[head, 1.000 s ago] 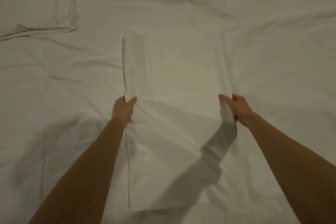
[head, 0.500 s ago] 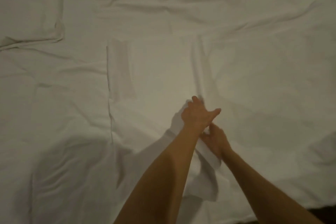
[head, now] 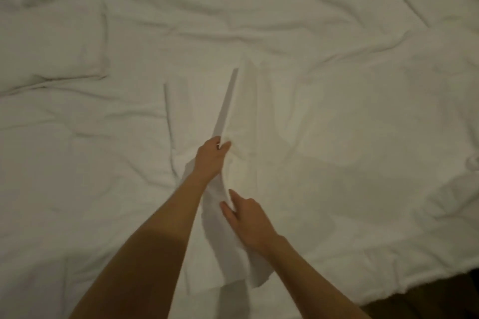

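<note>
cloth: white cloth (head: 220, 246), folded lengthwise into a long narrow piece, ran from mid-bed toward the near edge of the bed (head: 363, 111).
cloth far end: one layer lay flat on the sheet, and the folded edge (head: 227, 103) above it was lifted into a taut strip that pointed at the far edge.
cloth near end: bunched and loose between the two forearms, with a corner that drooped close to the near edge.
left hand: left hand (head: 211, 160) pinched the lifted edge between thumb and fingertips and held it up off the bed; narrow grip, only the cloth in it.
right hand: right hand (head: 246, 217) sat nearer the near edge, just beside the left forearm. Fingers were mostly straight with thumb and index spread, and rested against the bunched part. Nothing was wrapped in it.
hand spacing: close together, left ahead of right along the cloth.
bed: white sheet, heavily wrinkled, under everything.
pillow: white pillow (head: 51, 41) at the far left corner, well apart from the cloth.
</note>
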The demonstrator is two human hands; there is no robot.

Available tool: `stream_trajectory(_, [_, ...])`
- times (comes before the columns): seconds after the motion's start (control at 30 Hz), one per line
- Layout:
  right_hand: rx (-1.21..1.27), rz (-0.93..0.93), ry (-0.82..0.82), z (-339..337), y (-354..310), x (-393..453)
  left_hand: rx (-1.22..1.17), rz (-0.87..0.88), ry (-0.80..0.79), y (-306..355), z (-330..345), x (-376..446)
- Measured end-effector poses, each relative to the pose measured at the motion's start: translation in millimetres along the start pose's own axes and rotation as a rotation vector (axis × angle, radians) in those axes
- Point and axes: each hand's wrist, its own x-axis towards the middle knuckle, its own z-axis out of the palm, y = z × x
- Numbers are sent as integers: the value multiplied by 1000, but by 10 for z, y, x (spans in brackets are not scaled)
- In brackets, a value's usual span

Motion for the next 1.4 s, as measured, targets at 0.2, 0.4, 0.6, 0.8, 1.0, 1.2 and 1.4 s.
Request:
stream_trajectory(0.2, [-12,-88,-59,1089,-1603,188,-13,-89,195,-910,-1800,-383])
stream_trajectory(0.4, [-1,-183,-151,2270,-2739,330,32,-187,351,-1985,-3107,-764])
stream_trajectory(0.6, [63,-111,-270,2753,-2797,538,23,-228,350,-2662,-3380,-826])
stream_trajectory(0.8, [-5,109,377,2428,-1920,1061,-82,-262,327,-2956,-3166,-707])
stream_trajectory(1.0, [148,370,5,2080,-1282,1224,-247,9,259,-2369,-3143,-789])
stream_trajectory(1.2, [489,388,-38,1514,-1309,1270,-451,200,98,-1098,-2533,-788])
stream_trajectory(1.4, [1217,295,-86,-69,-1214,876,-434,285,-80,-65,-1301,-536])
